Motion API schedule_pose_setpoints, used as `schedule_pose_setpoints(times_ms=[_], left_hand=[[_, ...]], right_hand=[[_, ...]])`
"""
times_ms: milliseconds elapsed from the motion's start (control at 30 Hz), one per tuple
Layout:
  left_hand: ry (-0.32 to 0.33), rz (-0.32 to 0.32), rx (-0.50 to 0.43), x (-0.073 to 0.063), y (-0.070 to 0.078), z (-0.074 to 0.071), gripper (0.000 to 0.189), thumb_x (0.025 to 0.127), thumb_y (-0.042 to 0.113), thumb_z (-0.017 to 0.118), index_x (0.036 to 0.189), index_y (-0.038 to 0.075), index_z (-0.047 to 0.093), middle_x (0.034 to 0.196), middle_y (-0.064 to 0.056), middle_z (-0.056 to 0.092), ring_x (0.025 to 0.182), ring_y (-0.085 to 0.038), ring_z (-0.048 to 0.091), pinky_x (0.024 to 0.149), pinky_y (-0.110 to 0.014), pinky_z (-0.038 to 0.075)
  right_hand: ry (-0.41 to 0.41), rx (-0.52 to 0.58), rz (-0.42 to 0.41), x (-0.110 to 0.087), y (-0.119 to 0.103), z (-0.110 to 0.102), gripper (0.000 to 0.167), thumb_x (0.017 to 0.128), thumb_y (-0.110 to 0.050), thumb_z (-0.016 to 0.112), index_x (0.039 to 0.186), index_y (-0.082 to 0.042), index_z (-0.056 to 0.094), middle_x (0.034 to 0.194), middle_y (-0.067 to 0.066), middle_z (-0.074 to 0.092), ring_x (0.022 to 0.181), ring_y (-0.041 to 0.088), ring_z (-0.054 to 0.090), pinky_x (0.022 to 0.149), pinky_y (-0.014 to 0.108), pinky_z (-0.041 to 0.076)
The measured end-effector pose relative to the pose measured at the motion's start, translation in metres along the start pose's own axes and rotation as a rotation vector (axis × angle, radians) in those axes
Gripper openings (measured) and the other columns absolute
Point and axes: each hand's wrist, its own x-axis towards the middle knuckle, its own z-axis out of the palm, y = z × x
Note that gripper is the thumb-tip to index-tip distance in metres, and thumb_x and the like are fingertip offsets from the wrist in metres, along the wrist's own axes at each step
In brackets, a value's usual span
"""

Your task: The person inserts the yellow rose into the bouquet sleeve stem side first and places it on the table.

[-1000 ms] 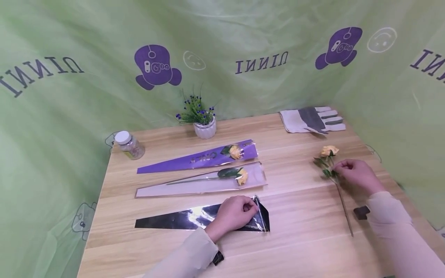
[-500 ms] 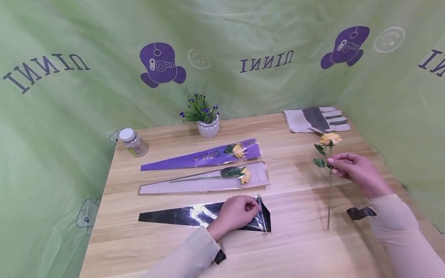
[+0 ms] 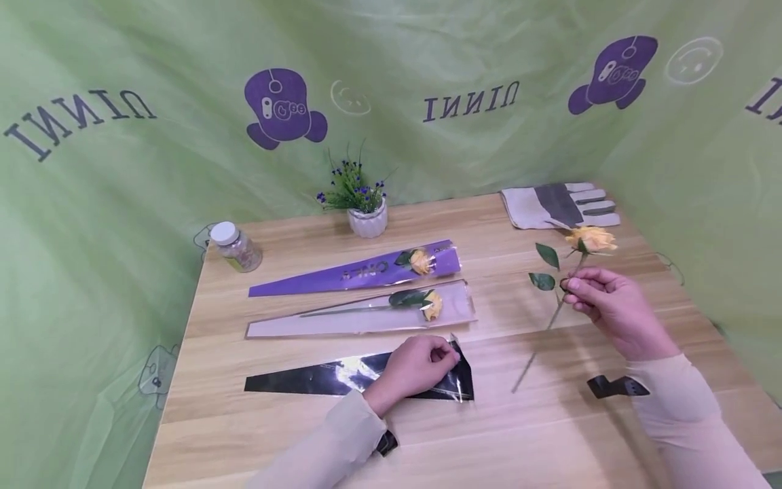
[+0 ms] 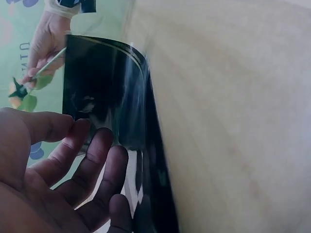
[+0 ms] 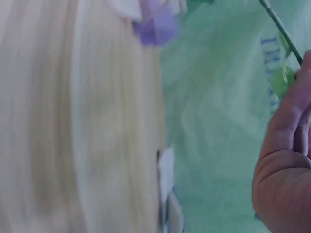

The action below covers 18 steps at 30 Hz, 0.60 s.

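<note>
My left hand (image 3: 421, 363) pinches the edge of a black flower sleeve (image 3: 299, 377) at its wide right end. In the left wrist view, the thumb and index finger meet at the sleeve's clear front film, and the black back panel (image 4: 90, 68) stands up behind them. My right hand (image 3: 617, 312) pinches a yellow artificial rose (image 3: 591, 239) by its stem, just below the leaves. The rose is off the table, tilted, its bloom up to the right and its stem end down toward the black sleeve. The right wrist view shows part of the green stem (image 5: 282, 29) above my fingers.
Beyond the black sleeve lie a pale pink sleeve (image 3: 342, 326) and a purple sleeve (image 3: 305, 282), each holding a yellow rose. A lidded jar (image 3: 237, 248), a potted plant (image 3: 368, 221) and a work glove (image 3: 556, 206) sit along the wooden table's back.
My right hand has lifted the rose off the table and shifted slightly left. The stem has swung so its lower end points left toward the black sleeve. My left hand stays on the sleeve.
</note>
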Motion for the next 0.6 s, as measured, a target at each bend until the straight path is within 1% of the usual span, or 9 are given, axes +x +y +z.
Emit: schedule_pose_setpoints(times_ms=[133, 233, 300, 367, 467, 600], left_hand=[[0.006, 0.001, -0.002, 0.002, 0.0, -0.003, 0.013, 0.095, 0.032, 0.067, 0.088, 0.026, 0.077, 0.076, 0.021, 0.061, 0.069, 0.001, 0.055, 0.065, -0.022, 0.045], [0.001, 0.003, -0.009, 0.004, 0.0, -0.005, 0.014, 0.096, 0.032, 0.067, 0.09, 0.025, 0.077, 0.077, 0.021, 0.061, 0.07, 0.002, 0.055, 0.065, -0.022, 0.045], [-0.001, 0.004, -0.018, 0.004, -0.001, -0.006, 0.015, 0.097, 0.032, 0.067, 0.09, 0.024, 0.077, 0.077, 0.02, 0.061, 0.07, 0.001, 0.055, 0.065, -0.022, 0.045], [-0.006, 0.009, -0.029, 0.004, -0.002, -0.006, 0.015, 0.097, 0.031, 0.066, 0.091, 0.024, 0.077, 0.077, 0.02, 0.061, 0.07, 0.001, 0.055, 0.065, -0.022, 0.045], [-0.013, 0.012, -0.053, 0.004, -0.004, -0.007, 0.015, 0.098, 0.031, 0.066, 0.09, 0.024, 0.077, 0.077, 0.019, 0.061, 0.07, -0.001, 0.055, 0.066, -0.023, 0.045], [-0.016, -0.005, -0.075, 0.003, -0.006, -0.01, 0.016, 0.099, 0.031, 0.067, 0.091, 0.021, 0.077, 0.077, 0.017, 0.061, 0.07, -0.002, 0.056, 0.067, -0.024, 0.046]], right_hand=[[-0.002, 0.107, -0.146, -0.003, 0.006, 0.024, 0.017, 0.097, 0.018, 0.052, 0.098, 0.007, 0.065, 0.091, 0.017, 0.072, 0.074, 0.021, 0.073, 0.066, 0.025, 0.058], [-0.019, 0.107, -0.254, -0.003, 0.012, 0.037, 0.018, 0.095, 0.022, 0.05, 0.098, 0.009, 0.063, 0.09, 0.019, 0.071, 0.072, 0.023, 0.073, 0.066, 0.027, 0.059], [-0.02, 0.071, -0.305, -0.004, 0.016, 0.041, 0.02, 0.094, 0.025, 0.049, 0.098, 0.01, 0.062, 0.09, 0.019, 0.071, 0.073, 0.025, 0.073, 0.067, 0.028, 0.059], [0.001, 0.019, -0.344, -0.005, 0.02, 0.043, 0.021, 0.092, 0.027, 0.05, 0.098, 0.01, 0.062, 0.089, 0.019, 0.071, 0.073, 0.025, 0.074, 0.067, 0.028, 0.059], [0.071, -0.06, -0.381, -0.009, 0.025, 0.042, 0.019, 0.091, 0.026, 0.053, 0.098, 0.01, 0.061, 0.087, 0.017, 0.071, 0.071, 0.025, 0.074, 0.065, 0.028, 0.059], [0.155, -0.155, -0.41, -0.013, 0.029, 0.041, 0.015, 0.09, 0.023, 0.059, 0.098, 0.011, 0.06, 0.087, 0.016, 0.07, 0.069, 0.025, 0.073, 0.065, 0.029, 0.059]])
